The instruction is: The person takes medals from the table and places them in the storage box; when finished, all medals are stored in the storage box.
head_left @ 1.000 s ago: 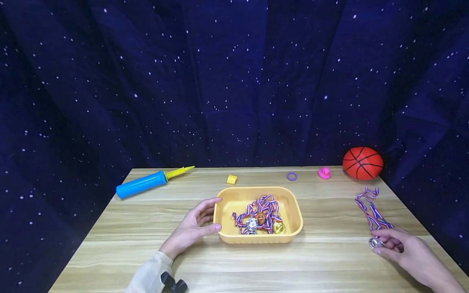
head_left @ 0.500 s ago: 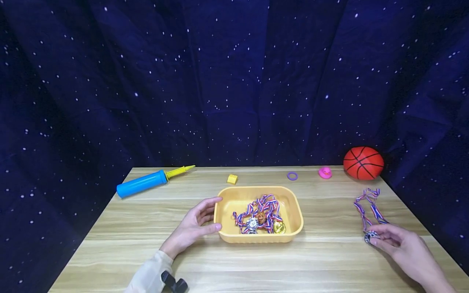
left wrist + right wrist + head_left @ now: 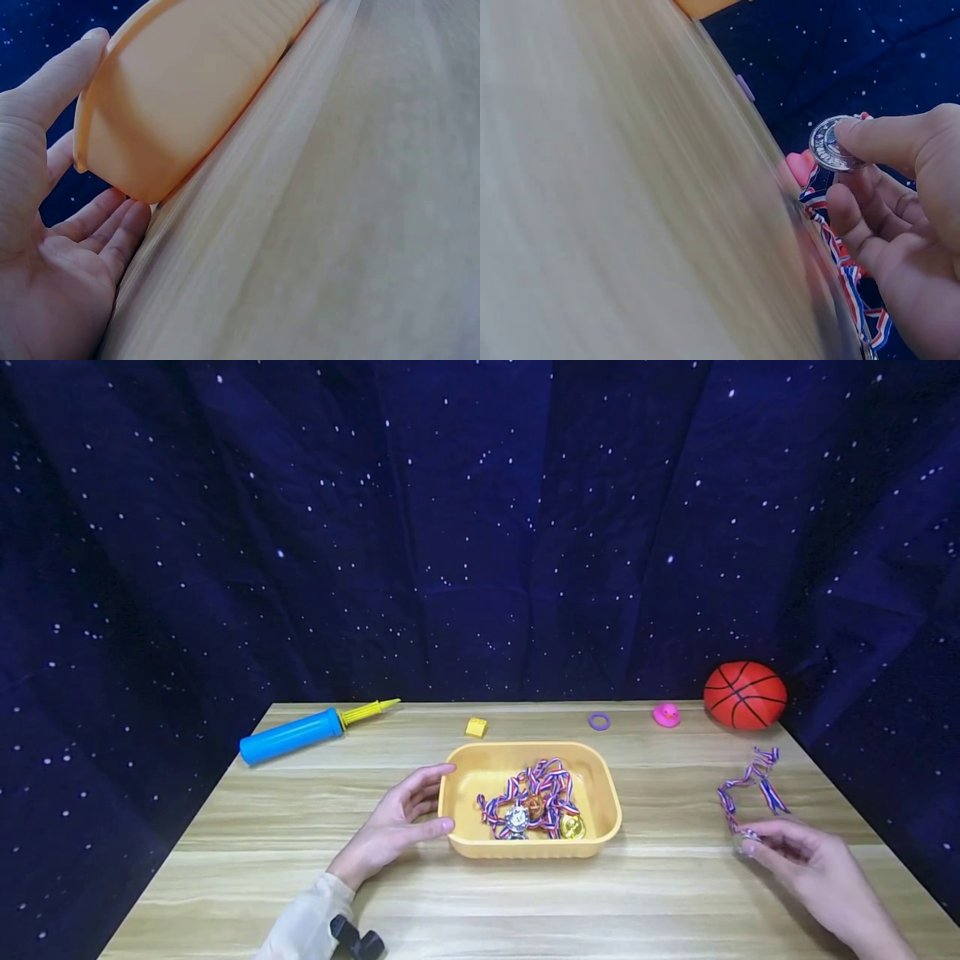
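The tub (image 3: 525,852) lies well to the left of the silver medal (image 3: 826,146), its long axis running left to right across the worktop (image 3: 540,910). The right hand (image 3: 813,868) pinches the medal between thumb and fingers, above the wood grain; the ribbon (image 3: 727,802) trails away toward the ball (image 3: 745,695). The left hand (image 3: 397,818), nearer, holds the tub's left end, fingers set wide. The medal is a shiny, embossed disc; the ribbon flat, striped, crumpled; the tub smooth, round-cornered, seemingly plastic.
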A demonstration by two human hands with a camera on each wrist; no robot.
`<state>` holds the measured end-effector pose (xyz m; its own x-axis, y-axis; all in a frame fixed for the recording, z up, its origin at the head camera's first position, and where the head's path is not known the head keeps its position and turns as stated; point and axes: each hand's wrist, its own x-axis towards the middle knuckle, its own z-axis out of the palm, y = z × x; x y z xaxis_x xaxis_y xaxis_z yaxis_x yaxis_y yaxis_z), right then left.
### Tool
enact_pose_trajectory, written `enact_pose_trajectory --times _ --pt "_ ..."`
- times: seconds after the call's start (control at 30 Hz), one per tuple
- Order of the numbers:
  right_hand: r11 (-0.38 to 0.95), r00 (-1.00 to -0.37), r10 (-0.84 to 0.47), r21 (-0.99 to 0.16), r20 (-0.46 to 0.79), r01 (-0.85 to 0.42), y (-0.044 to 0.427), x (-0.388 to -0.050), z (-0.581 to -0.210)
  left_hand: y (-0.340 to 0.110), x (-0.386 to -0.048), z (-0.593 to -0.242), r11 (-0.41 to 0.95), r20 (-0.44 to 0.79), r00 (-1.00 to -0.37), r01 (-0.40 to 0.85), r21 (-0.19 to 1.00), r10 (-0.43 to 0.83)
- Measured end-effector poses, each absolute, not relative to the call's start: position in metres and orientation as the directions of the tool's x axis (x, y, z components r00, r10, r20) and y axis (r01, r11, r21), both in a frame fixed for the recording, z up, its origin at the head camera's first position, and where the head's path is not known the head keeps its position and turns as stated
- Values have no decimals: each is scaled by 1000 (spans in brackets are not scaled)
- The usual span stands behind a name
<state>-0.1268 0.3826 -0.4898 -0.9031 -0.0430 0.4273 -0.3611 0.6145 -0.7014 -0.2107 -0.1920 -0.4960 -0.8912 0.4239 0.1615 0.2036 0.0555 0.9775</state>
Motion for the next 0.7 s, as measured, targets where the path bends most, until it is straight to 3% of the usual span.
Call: enact_pose_trajectory --times 0.27,0.7 --pt "590 -926 -21 -744 376 -315 373 -124 -483 -192 -211 -495 61 152 -893 196 979 423" --pt "538 -914 -14 -768 404 -348 353 -138 -464 -192 -211 -496 57 153 -891 195 979 428"
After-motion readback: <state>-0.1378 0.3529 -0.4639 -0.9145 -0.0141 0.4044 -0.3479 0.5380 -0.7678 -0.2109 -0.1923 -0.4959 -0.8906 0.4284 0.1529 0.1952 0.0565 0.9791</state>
